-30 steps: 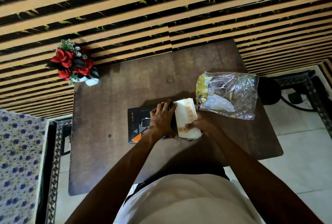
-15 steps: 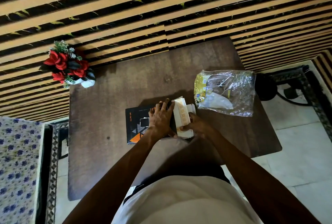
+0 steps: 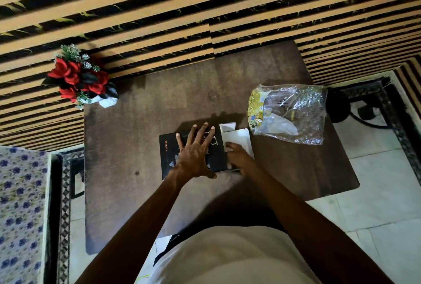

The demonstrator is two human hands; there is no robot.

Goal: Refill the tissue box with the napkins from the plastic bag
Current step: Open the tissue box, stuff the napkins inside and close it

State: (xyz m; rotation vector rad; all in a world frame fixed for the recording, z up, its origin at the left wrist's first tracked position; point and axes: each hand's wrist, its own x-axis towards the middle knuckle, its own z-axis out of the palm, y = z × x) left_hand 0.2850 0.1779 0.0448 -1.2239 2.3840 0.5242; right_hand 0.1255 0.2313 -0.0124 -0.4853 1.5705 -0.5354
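Napkin stack gone from view since a second ago, apparently now inside tissue box (image 3: 192, 155). Left hand (image 3: 196, 156) flat, fingers spread on top; right hand (image 3: 239, 158) fingers curled at open end flap (image 3: 237, 140), grip unclear. Bag (image 3: 289, 112) looks emptied.

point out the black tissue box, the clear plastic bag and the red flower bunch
black tissue box (image 3: 169, 153): head view, left top face
clear plastic bag (image 3: 305, 112): head view, crinkled middle
red flower bunch (image 3: 68, 71): head view, upper bloom

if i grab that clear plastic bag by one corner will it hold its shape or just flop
The plastic bag would probably flop: it lies crumpled and wrinkled on the table. It looks nearly empty, so likely very light and easily slid. The glossy film may be slippery.
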